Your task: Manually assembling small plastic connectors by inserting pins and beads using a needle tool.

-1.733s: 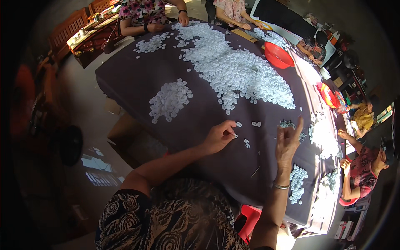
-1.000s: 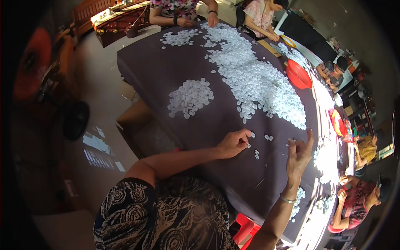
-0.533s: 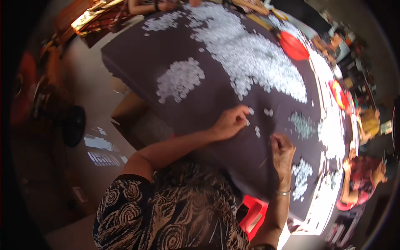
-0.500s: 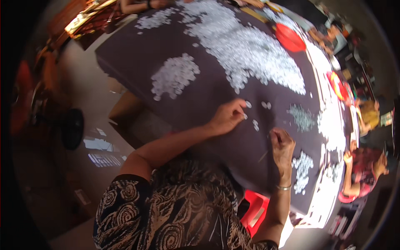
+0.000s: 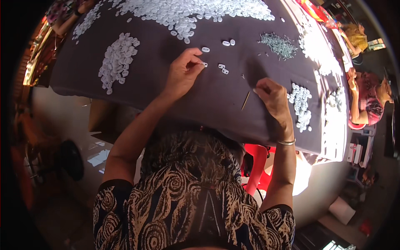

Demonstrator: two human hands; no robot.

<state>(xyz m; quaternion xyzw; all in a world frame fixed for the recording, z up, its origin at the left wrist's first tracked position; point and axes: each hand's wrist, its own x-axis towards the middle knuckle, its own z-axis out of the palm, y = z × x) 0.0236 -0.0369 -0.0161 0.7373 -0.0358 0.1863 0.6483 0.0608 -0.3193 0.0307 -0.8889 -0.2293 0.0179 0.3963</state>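
Note:
My left hand (image 5: 182, 75) pinches a small white oval plastic piece (image 5: 204, 65) between thumb and forefinger, just above the dark tablecloth. Close by lie a few similar pieces with dark slots: a single oval piece (image 5: 206, 49), a pair (image 5: 221, 66) touching each other, and another pair (image 5: 226, 43) farther off. To the right, my right hand (image 5: 271, 96) is closed, thumb and fingertips pressed together; anything between them is too small to see. A thin gold-coloured stick (image 5: 246, 101) lies beside its fingers, and a tiny pale sliver (image 5: 243, 76) sits just beyond.
White pieces form a large heap (image 5: 183, 14) at the back, a smaller pile (image 5: 118, 60) at left and another pile (image 5: 300, 106) at right. A pile of thin grey-green bits (image 5: 278, 45) lies at the back right. Other people sit around the table; a red stool (image 5: 256, 164) stands below it.
The view has shifted, so table and hands appear higher up. My right hand has drawn slightly away from the loose pieces. My left hand keeps its pinch on the oval piece.

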